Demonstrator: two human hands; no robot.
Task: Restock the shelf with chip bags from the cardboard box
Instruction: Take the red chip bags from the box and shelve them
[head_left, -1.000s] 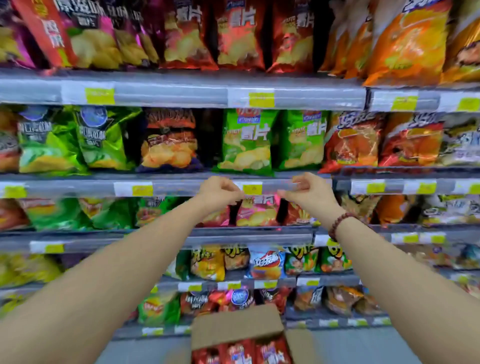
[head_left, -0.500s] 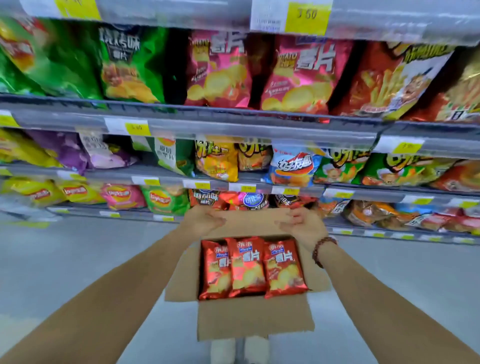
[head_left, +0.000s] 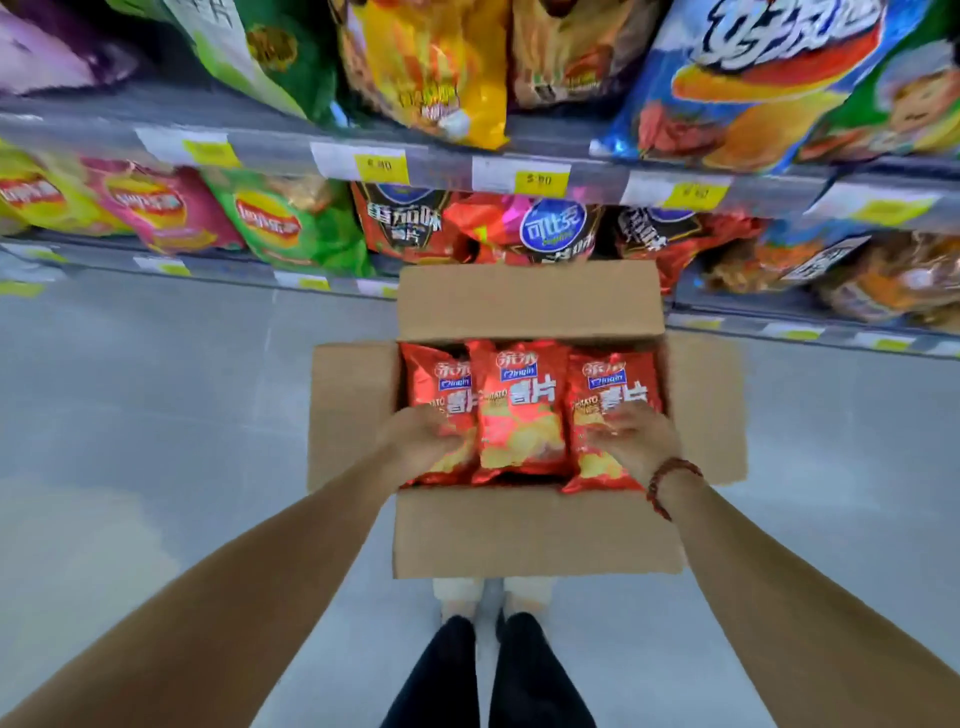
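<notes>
An open cardboard box (head_left: 535, 530) stands on the floor in front of the shelf (head_left: 270, 153), its four flaps folded out. Three red chip bags lie side by side in it: a left bag (head_left: 439, 382), a middle bag (head_left: 519, 405) and a right bag (head_left: 621, 382). My left hand (head_left: 421, 441) is down in the box and holds the left bag at its lower outer side, thumb on top. My right hand (head_left: 641, 441), with a bead bracelet at the wrist, holds the lower part of the right bag. The middle bag lies untouched between my hands.
The lower shelves behind the box are packed with chip bags (head_left: 270, 223) in many colours, with yellow price tags (head_left: 540, 179) on the rails. Grey floor (head_left: 156, 415) spreads left and right of the box. My legs (head_left: 488, 675) stand just behind its near flap.
My view dropped from the upper shelves to the box on the floor. Both hands came down from the shelf rail, past the far flap, onto the outer two bags.
</notes>
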